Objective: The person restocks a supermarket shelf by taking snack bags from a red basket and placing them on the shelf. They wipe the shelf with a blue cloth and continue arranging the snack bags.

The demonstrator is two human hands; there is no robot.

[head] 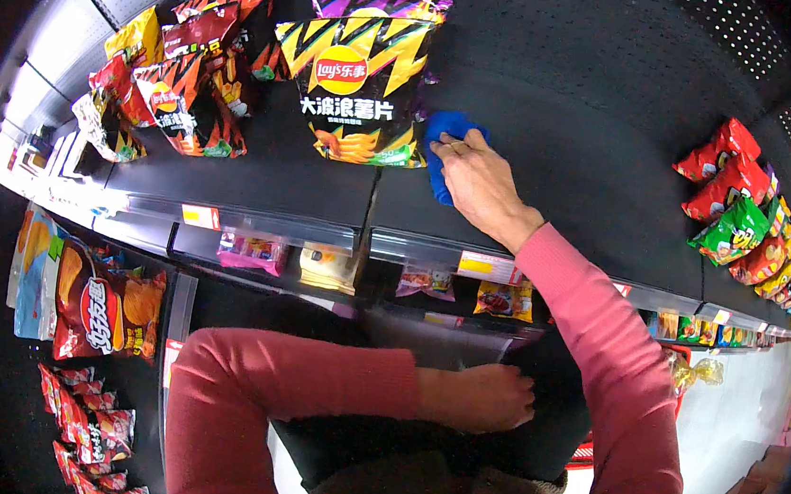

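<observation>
My right hand presses a folded blue cloth onto the black metal shelf, close beside the right edge of a black and yellow Lay's chip bag. Purple chip bags stand behind that bag. Bent in front of my body, my left hand rests near my dark-clad knee; its fingers are curled, and whether it holds anything cannot be made out.
More chip bags stand at the shelf's left, and red and green snack bags at its right. Price-tag rails run along the front edge. Small packets sit one shelf lower. A side shelf at left holds a large brown chip bag.
</observation>
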